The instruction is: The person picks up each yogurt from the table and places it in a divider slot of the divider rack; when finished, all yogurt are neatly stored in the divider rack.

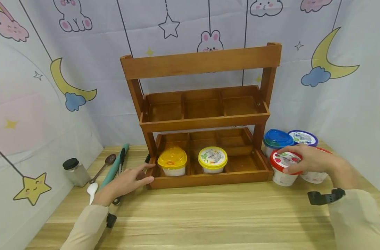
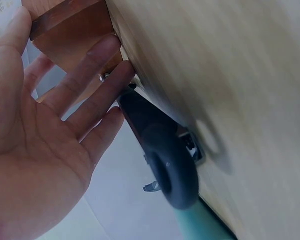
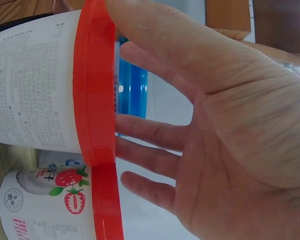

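Observation:
A white tub with a red lid (image 1: 285, 161) stands just right of the wooden shelf's lower tier. My right hand (image 1: 315, 160) holds this tub by its lid, thumb at the near rim and fingers across the far side. In the right wrist view, the thumb meets the edge of the red lid (image 3: 95, 85). My left hand (image 1: 127, 183) has its fingers extended at the left end of the wooden shelf (image 1: 190, 181). The left wrist view shows the spread fingers of the left hand (image 2: 50, 120) against the shelf's side, holding nothing.
Beside the red-lidded tub are a blue-lidded tub (image 1: 277, 138), a purple-rimmed tub (image 1: 303, 138) and another red-lidded tub (image 1: 315, 177). Two yellow-lidded tubs (image 1: 172, 161) sit in the lower tier. At left lie a jar (image 1: 75, 172), a brown spoon (image 1: 103, 168), a white spoon (image 1: 92, 190) and tongs (image 1: 121, 160).

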`<state>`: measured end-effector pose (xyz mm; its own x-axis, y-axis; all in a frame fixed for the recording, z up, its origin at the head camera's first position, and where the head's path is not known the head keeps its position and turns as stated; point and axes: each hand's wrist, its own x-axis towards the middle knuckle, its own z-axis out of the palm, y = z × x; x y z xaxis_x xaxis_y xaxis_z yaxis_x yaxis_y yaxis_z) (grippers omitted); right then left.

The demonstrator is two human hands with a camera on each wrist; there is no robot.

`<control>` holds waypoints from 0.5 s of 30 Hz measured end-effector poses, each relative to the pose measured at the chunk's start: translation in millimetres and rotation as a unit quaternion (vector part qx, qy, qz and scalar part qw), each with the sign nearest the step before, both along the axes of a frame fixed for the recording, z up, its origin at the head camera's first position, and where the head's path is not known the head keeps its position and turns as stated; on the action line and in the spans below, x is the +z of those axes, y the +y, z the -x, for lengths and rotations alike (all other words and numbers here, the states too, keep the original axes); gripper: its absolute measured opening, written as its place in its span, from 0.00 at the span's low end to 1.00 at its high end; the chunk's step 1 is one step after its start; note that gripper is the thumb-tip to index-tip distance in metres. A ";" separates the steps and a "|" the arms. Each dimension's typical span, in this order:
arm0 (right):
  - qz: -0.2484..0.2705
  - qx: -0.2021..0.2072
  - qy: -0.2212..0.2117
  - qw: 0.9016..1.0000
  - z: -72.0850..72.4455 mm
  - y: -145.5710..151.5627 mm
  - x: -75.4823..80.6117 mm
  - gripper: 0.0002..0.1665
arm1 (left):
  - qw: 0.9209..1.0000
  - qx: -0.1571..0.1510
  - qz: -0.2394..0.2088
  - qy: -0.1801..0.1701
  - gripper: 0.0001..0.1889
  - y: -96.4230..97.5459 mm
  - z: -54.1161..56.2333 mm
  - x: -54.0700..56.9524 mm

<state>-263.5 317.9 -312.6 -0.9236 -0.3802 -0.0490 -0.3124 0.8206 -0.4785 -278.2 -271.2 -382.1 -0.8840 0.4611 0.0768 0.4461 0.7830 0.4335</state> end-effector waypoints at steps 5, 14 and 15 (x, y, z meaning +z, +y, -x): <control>-0.014 0.001 0.007 1.000 1.8 -0.2 -1.2 0.40 | 1.000 0.000 -0.001 -0.002 0.30 -0.3 0.2 0.6; -0.060 -0.022 0.005 0.998 1.8 -1.8 -3.5 0.46 | 1.000 0.003 0.001 -0.003 0.30 -0.2 0.2 -0.1; -0.063 -0.024 0.005 0.998 1.6 -2.0 -3.5 0.46 | 1.000 0.002 0.001 -0.003 0.30 -0.2 0.4 -0.2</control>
